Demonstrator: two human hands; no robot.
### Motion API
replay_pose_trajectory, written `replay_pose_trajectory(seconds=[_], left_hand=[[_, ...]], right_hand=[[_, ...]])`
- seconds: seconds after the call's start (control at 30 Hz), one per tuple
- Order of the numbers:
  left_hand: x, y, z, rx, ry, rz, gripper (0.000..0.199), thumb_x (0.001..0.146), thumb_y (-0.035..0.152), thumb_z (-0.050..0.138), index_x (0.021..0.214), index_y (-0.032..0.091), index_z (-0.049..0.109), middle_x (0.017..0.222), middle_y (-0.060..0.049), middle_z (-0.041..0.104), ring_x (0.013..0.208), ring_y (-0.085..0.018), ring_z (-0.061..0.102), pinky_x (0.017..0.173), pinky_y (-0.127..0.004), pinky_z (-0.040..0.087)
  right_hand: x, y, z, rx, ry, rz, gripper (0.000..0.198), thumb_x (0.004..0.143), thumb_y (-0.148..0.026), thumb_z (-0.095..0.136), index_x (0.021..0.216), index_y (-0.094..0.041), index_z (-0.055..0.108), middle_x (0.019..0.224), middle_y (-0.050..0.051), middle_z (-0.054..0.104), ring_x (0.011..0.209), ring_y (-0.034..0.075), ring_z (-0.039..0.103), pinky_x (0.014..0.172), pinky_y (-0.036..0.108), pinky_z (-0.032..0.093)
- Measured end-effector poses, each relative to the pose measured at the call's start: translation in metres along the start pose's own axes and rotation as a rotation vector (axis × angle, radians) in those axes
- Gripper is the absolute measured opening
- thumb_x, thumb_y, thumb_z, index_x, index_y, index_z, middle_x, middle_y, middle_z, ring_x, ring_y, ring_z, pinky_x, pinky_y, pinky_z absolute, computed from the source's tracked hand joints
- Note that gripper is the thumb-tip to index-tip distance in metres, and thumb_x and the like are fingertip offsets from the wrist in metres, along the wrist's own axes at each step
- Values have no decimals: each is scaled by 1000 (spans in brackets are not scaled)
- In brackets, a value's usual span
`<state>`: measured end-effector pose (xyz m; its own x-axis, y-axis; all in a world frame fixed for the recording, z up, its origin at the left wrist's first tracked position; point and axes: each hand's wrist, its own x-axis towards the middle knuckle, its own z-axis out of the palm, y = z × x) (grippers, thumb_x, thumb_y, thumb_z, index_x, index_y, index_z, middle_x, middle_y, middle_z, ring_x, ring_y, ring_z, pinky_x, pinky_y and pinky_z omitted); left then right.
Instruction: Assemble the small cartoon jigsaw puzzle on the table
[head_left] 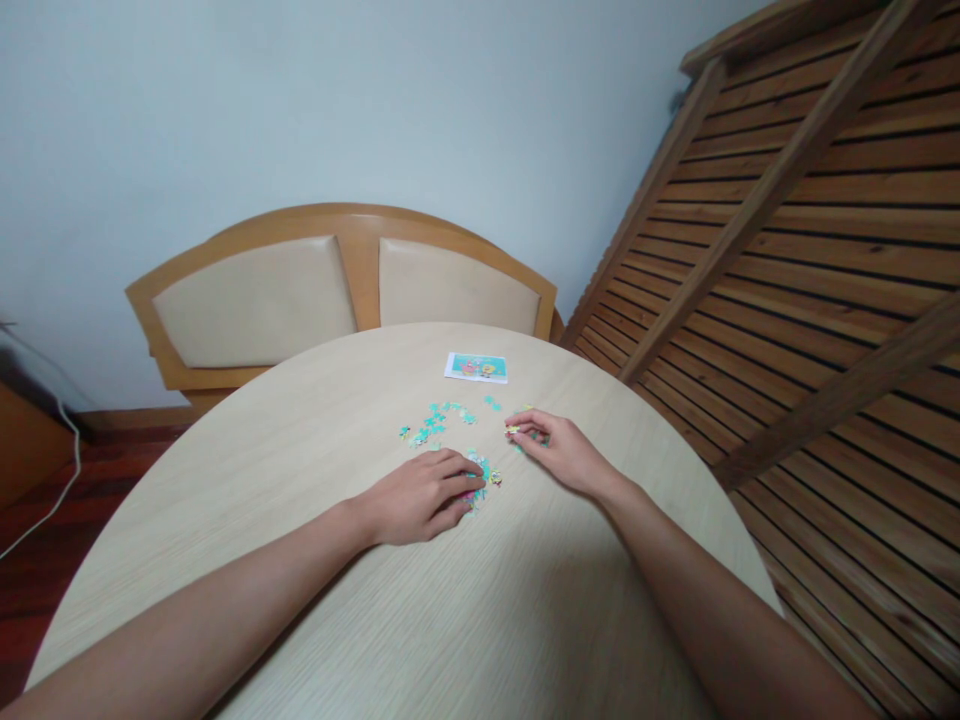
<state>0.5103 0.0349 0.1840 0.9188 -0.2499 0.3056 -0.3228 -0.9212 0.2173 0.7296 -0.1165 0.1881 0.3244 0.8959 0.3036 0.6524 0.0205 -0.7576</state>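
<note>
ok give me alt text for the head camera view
A person's left hand rests on small jigsaw-like pieces, while the right hand holds a yellowish piece. More pieces lie scattered on a pale round table, with a picture card beyond.

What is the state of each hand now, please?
Left hand: open, palm down, fingers over a pile of small pieces.
Right hand: closed, thumb and fingers pinching a yellowish piece.

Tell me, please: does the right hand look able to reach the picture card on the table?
Probably yes. The picture card lies beyond the right hand, with only flat teal jigsaw pieces and bare tabletop between them. That hand seems to pinch a yellowish jigsaw piece, which could hinder grasping.
</note>
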Motion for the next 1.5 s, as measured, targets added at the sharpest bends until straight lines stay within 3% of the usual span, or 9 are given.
replay_pose_trajectory(seconds=[0.2, 0.53, 0.83, 1.07, 1.27, 1.5], left_hand=[[0, 0, 1, -10, 32, 15, 32, 99, 25, 47, 127, 19, 59, 123, -12, 64, 116, -25, 58, 101, -41, 46], [-1, -1, 1, 8, -7, -8, 33, 99, 25, 47, 129, 19, 59, 125, -11, 63, 117, -25, 56, 103, -41, 45], [0, 1, -1, 35, -10, -48, 34, 99, 27, 48, 129, 19, 59, 126, -11, 62, 116, -26, 56, 102, -42, 45], [0, 1, -1, 27, 1, -36, 35, 97, 26, 49, 130, 19, 59, 126, -11, 62, 118, -26, 55, 104, -43, 45], [-1, 0, 0, 29, -9, -39, 36, 97, 25, 49, 131, 19, 58, 126, -11, 61, 118, -26, 55, 104, -43, 45], [-1, 0, -1, 25, -21, -39, 37, 97, 25, 49, 132, 19, 57, 127, -12, 60, 118, -26, 54, 104, -43, 45]], right_hand=[[-1, -1, 2, 46, -25, 15, 27, 92, -30, 60, 116, -18, 61, 92, 6, 75, 88, 19, 71, 84, 33, 51], [-2, -1, 2, 4, -47, 23, 19, 86, -30, 65, 100, -16, 69, 93, 7, 76, 86, 19, 70, 81, 32, 52], [-6, -10, 3, -53, -245, 54, 17, 83, -30, 68, 89, -16, 74, 82, 5, 74, 77, 17, 66, 72, 28, 50], [-5, -10, 6, -24, -315, 33, 18, 82, -33, 71, 89, -17, 76, 77, 3, 72, 75, 17, 65, 69, 26, 48], [-5, -9, 8, -19, -322, 85, 22, 80, -36, 74, 88, -16, 74, 76, 4, 72, 73, 18, 65, 67, 27, 49], [-6, -13, 12, -147, -314, 30, 19, 80, -35, 74, 86, -17, 75, 77, 4, 71, 72, 16, 64, 65, 25, 46]])
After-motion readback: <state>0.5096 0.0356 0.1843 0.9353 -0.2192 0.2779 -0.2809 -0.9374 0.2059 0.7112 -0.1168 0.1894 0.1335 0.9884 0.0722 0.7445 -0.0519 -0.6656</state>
